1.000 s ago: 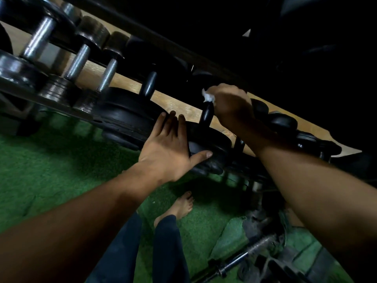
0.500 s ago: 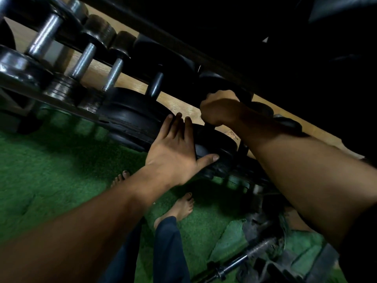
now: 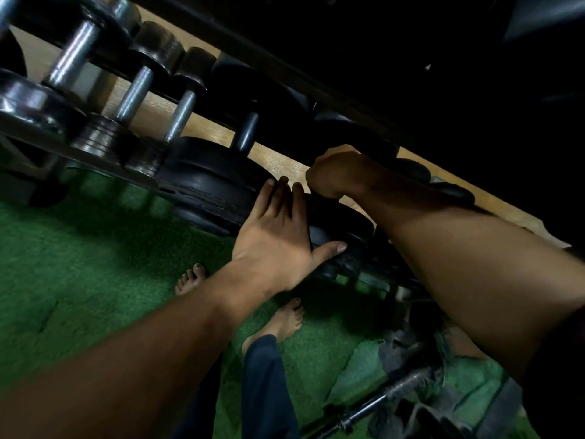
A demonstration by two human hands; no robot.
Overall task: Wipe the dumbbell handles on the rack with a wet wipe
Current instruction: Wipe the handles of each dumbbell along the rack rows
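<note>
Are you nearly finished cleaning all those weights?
Hard to say what is already done; no handle looks visibly wiped. In hand: the right hand is curled round a black dumbbell's handle, wipe hidden, while the left hand rests flat on its plate. Possibly left: the black handle beside it and the shiny steel handles further along the rack.

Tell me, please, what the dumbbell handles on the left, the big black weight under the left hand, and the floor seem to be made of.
The left dumbbell handles look like bare or plated steel: silvery, with bright glints. The black weight, beside where the left hand rests, seems rubber-coated or painted: dull, scuffed surface. The floor looks like artificial turf: green, short fuzzy pile.
</note>
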